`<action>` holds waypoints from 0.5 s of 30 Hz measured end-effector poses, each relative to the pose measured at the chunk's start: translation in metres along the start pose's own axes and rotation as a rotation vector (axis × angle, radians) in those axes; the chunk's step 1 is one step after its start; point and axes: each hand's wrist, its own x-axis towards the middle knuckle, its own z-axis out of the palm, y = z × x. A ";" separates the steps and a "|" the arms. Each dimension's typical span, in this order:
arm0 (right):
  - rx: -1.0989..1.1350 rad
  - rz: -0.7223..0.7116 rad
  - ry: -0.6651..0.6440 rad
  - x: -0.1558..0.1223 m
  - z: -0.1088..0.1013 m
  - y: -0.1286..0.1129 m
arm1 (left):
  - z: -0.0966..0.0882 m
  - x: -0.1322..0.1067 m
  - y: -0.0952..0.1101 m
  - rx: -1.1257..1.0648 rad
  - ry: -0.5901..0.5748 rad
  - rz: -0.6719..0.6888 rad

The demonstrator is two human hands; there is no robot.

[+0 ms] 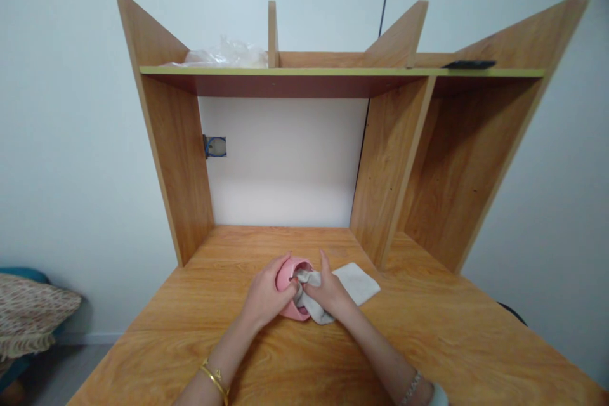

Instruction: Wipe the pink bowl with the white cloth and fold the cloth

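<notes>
My left hand (272, 292) is wrapped round a pink, rounded, hollow thing (285, 276) with an open mouth; its exact kind does not show. The mouth faces right, and part of a light grey cloth (356, 283) sits in it. My right hand (328, 288) grips the bunched part of this cloth at the opening, index finger pointing up. The cloth's other end lies flat on the desk to the right of that hand. The fingers inside the pink thing are partly hidden.
The wooden desk (190, 342) carries a hutch with upright panels (394, 171) and a shelf (309, 72). A clear plastic bag (228, 54) and a flat black object (471, 65) lie up there. An uncovered wall box (216, 146) shows at the back left. A patterned, fringed fabric (33, 311) is at far left.
</notes>
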 end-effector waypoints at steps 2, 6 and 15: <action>-0.012 -0.012 0.002 0.001 0.002 0.002 | 0.000 -0.001 0.001 0.038 -0.012 0.014; -0.020 -0.041 0.040 0.000 0.003 0.003 | -0.001 -0.001 -0.004 0.040 0.012 -0.018; 0.262 -0.044 0.347 0.011 0.014 0.017 | 0.010 -0.003 -0.016 -0.093 -0.046 0.035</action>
